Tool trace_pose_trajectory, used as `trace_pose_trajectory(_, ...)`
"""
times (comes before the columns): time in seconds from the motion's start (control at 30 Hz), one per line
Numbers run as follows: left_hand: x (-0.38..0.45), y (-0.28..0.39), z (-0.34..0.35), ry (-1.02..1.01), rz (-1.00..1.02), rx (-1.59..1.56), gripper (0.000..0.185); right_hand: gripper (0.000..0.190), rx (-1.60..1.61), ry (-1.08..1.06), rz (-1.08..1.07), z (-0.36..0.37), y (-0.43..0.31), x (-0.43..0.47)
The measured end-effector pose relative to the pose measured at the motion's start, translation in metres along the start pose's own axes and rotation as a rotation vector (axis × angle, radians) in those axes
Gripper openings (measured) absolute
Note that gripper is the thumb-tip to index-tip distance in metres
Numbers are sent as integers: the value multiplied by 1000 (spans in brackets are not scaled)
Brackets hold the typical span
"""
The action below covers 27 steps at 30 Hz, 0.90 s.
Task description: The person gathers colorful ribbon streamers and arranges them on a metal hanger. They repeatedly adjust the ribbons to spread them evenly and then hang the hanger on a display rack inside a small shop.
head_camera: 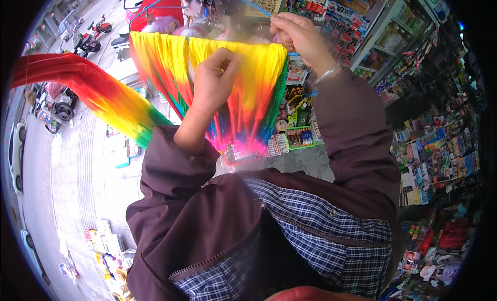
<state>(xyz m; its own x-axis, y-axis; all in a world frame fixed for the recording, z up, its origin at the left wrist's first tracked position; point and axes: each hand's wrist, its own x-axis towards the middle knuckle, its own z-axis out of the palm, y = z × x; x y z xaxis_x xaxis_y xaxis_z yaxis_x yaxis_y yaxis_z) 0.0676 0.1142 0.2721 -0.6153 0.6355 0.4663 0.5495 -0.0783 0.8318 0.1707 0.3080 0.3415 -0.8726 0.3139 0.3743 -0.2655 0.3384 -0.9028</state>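
Rainbow-coloured cloth, yellow at the top, hangs in folds over the lower bar of a blue clothes hanger. My right hand is closed on the hanger's right side, near its corner. In front of the cloth is my left hand, with thumb and forefinger curled close together; whether it pinches the cloth cannot be told. A second length of rainbow cloth, red to green, stretches from the left edge to my left sleeve. The lower ends of the hanging cloth are pink.
Small packaged goods fill shelves at the right beside a glass-fronted cabinet. A green tray of small bottles lies below the hanging cloth. Motor scooters and parked cars stand at the left. More goods lie on the pavement.
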Motion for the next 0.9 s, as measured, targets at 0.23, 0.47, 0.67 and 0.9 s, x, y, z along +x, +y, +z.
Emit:
trace_pose_trajectory(0.23, 21, 15, -4, 134, 818, 600, 18, 27, 70, -36, -33, -3, 7, 0)
trace_pose_trajectory(0.47, 48, 10, -6, -175, 690, 568, 21, 20, -104, 199, -140, 3, 1, -13)
trace_pose_trajectory(0.67, 59, 8, 2, -205, 693, 472, 20, 24, -442, 568, -95, 19, 7, -83)
trace_pose_trajectory(0.9, 68, 8, 6, -232, 646, 470, 21, 20, -166, 495, -45, 16, 32, -85)
